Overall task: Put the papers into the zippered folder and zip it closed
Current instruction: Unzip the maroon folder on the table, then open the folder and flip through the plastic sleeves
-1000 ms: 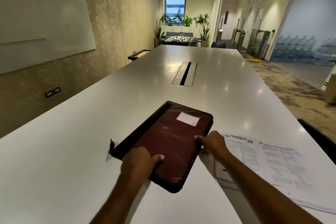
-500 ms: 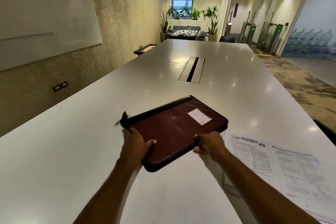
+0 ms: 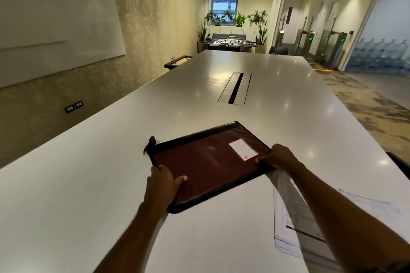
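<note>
While lying flat at centre frame on the white glossy table (image 3: 88, 195), the maroon black-edged zippered folder (image 3: 208, 166) is gripped at its near-left edge by the left hand (image 3: 162, 184) and at its right edge by the right hand (image 3: 278, 157); white printed papers (image 3: 297, 217) lie lower right.

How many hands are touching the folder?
2. The left hand grips the folder at its near-left edge; the right hand holds its right edge, just above the papers.
</note>
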{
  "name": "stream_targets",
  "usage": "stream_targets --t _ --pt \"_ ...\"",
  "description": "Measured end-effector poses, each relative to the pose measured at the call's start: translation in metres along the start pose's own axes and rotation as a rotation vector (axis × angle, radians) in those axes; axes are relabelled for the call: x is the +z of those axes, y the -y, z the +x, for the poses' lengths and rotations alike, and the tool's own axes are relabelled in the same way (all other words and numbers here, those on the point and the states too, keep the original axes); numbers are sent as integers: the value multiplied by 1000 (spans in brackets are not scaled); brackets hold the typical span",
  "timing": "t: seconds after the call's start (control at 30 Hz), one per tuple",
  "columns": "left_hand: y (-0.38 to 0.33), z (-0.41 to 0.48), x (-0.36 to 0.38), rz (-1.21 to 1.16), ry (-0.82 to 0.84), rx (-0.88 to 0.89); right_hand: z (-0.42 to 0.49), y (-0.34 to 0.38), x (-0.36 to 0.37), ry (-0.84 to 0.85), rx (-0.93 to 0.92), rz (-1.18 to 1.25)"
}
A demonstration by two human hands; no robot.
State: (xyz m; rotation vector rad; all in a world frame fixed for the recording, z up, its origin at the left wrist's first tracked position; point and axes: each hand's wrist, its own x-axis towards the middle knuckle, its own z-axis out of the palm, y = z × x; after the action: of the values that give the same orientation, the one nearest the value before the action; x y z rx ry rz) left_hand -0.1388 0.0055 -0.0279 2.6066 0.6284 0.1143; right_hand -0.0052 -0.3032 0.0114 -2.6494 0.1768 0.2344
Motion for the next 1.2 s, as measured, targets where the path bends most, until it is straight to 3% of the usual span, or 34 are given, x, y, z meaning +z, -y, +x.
stream_targets --t 0.1,0.27,0.47,0.97,1.1,1.2 --pt "7 19 -15 -45 27 63 -7 5 4 13 -9 -91" --pt "3 23 -17 100 -81 -95 -18 14 14 53 -26 -182" --pt "5 20 -8 81 -129 -99 -24 18 11 95 -129 -182" --pt "28 64 -20 -58 -22 136 -89 10 41 146 -13 -218" --pt "28 62 -19 -82 1 132 -111 2 34 274 -29 -223" --pt "27 59 -20 -129 -8 144 -119 -1 29 242 -101 -306"
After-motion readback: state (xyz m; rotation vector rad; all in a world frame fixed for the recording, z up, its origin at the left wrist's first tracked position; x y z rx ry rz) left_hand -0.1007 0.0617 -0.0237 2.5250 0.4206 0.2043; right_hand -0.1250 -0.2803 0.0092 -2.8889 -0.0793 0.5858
